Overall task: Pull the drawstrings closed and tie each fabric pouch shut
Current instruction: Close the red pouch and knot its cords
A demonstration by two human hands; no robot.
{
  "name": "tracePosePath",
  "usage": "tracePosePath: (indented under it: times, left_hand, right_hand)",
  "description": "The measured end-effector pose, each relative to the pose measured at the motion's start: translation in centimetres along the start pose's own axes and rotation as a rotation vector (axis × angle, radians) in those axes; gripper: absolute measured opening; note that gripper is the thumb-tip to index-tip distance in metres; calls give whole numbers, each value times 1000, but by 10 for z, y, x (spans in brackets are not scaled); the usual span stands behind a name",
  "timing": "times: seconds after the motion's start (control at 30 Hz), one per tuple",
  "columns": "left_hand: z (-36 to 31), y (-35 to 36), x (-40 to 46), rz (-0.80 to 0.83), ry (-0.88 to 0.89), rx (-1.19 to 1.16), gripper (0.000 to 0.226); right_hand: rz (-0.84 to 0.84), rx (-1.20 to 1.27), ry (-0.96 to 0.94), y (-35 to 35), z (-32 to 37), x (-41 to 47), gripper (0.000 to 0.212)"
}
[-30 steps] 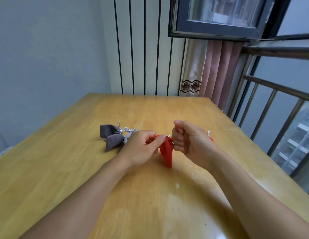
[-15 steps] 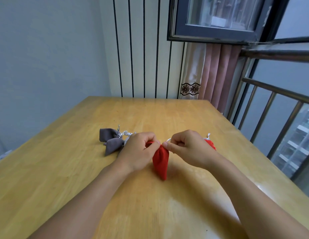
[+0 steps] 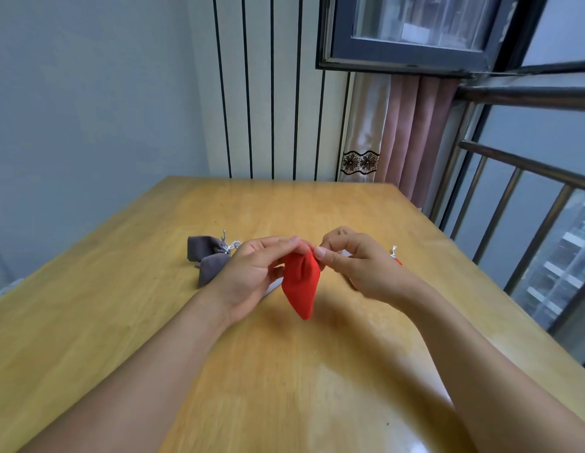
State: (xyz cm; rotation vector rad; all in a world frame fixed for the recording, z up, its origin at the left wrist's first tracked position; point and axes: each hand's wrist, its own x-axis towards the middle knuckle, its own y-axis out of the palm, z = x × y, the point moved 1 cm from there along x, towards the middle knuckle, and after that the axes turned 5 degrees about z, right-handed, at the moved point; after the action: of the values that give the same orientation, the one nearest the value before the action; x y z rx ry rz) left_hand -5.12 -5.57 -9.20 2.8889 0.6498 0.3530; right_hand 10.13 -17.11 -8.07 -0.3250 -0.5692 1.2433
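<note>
Hands: both raised just above the desk (image 3: pixel 153 322), meeting at the gathered neck of the red pouch (image 3: pixel 301 282). Left hand (image 3: pixel 251 273) pinched the neck from its side, thumb and fingers closed on the fabric; right hand (image 3: pixel 356 266) pinched the same neck from the other side, thumb tip against the puckered mouth. Whether either hand also held a cord could not be told; the string was hidden between the fingers.

Item, red pouch: held clear of the desk, between the two hands, near mid-desk. Long axis close to upright, slightly tilted; gathered mouth uppermost at the fingers, pointed bottom corner hanging down toward the viewer. Judged very light, soft and limp, with no shape of its own beyond what the grip gave it. Cloth looked matte, probably not slippery; cords likely thin and prone to slip. Best hold judged to be at the neck, just under the gathers, with the free cord ends taken in the fingertips for tying.

Item, grey pouches (image 3: pixel 209 259): two, lying on the desk just beyond the left hand, touching, necks drawn together with silver cord (image 3: pixel 232 246) showing.

Item, second red pouch (image 3: pixel 396 260): mostly hidden behind the right hand; only a sliver and a cord end visible.
</note>
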Motion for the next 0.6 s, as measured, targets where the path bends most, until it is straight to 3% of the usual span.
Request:
tracePosePath:
  times: [0.23, 0.33, 0.47, 0.6]
  left_hand:
    - [-1, -1, 1, -33, 0, -34, 28]
    - [-3, -4, -1, -17, -13, 4, 29]
    - [-3, -8, 0, -65, -20, 212, 26]
    - [-3, -5, 0, -4, 22, 353, 24]
  right_hand:
    - [112, -34, -2, -1, 2, -4, 24]
    - [66, 13, -21, 0, 7, -5, 18]
    - [-66, 142, -52, -5, 5, -4, 11]
    - [-15, 89, -78, -3, 9, -6, 18]
